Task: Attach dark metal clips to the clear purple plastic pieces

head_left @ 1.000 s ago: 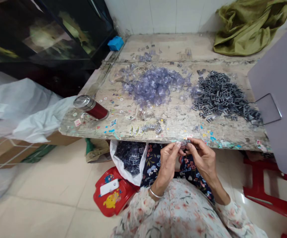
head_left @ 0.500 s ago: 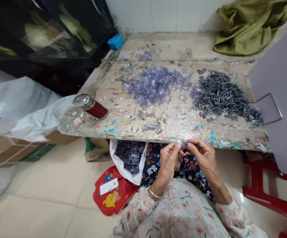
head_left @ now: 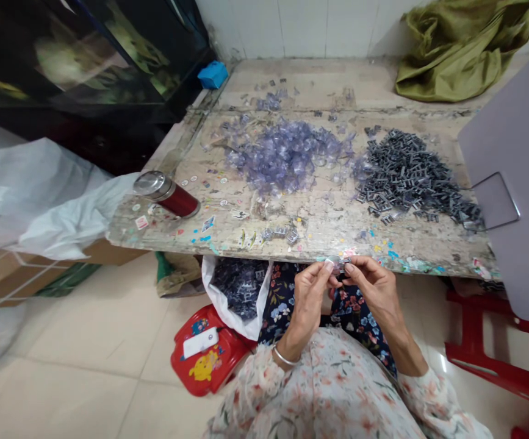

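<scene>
Only our view is shifting slightly since the earlier frame; our left hand (head_left: pixel 307 292) and right hand (head_left: pixel 376 289) are keeping their place, narrowly closed, both pinching a small part (head_left: pixel 341 264) by the near edge of the table (head_left: pixel 341 228). Farther off, we are seeing the clear pile (head_left: pixel 287 155) left, the dark pile (head_left: pixel 406 174) right.

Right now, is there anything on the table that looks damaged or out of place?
Yes. The wooden tabletop looks worn, its surface scuffed and blotched with paint-like colour near the front edge. Some clear purplish plastic pieces lie scattered behind their main heap, so they look strayed.
</scene>
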Motion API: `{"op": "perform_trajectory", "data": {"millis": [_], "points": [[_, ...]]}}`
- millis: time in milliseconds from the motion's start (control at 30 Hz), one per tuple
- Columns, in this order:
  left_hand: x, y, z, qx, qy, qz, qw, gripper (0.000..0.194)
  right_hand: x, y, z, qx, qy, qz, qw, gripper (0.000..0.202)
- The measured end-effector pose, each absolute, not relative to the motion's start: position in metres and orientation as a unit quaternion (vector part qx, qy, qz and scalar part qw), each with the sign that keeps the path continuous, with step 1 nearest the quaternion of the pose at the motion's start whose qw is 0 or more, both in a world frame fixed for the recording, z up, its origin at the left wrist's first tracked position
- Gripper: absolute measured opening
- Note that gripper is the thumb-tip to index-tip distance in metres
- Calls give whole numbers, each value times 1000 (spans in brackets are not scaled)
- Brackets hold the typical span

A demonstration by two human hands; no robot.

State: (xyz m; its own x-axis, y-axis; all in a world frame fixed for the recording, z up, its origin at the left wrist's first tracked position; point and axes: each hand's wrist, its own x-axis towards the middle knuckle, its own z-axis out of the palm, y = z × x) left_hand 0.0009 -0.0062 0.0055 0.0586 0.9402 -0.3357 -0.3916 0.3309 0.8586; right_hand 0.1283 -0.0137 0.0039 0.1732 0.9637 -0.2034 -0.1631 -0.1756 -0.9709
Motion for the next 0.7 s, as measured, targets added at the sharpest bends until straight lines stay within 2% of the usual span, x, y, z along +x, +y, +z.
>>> {"op": "perform_trajectory", "data": {"millis": [167,300,400,533,600,700], "points": [[1,-6,7,262,461,497,686,25,130,-7,-7,-571,-378,504,527,39],[2,-4,10,232,459,493,702,27,142,11,-25,-620,-440,404,509,37],[1,-3,11,212,450,490,716,29,154,27,-41,-673,-499,282,467,29],[-1,-1,10,189,441,489,728,31,168,40,-62,-730,-570,109,361,23],[-1,0,9,181,440,490,730,32,174,39,-69,-731,-599,59,323,22],[-1,2,8,175,437,490,734,33,184,33,-72,-706,-635,33,313,24]]}}
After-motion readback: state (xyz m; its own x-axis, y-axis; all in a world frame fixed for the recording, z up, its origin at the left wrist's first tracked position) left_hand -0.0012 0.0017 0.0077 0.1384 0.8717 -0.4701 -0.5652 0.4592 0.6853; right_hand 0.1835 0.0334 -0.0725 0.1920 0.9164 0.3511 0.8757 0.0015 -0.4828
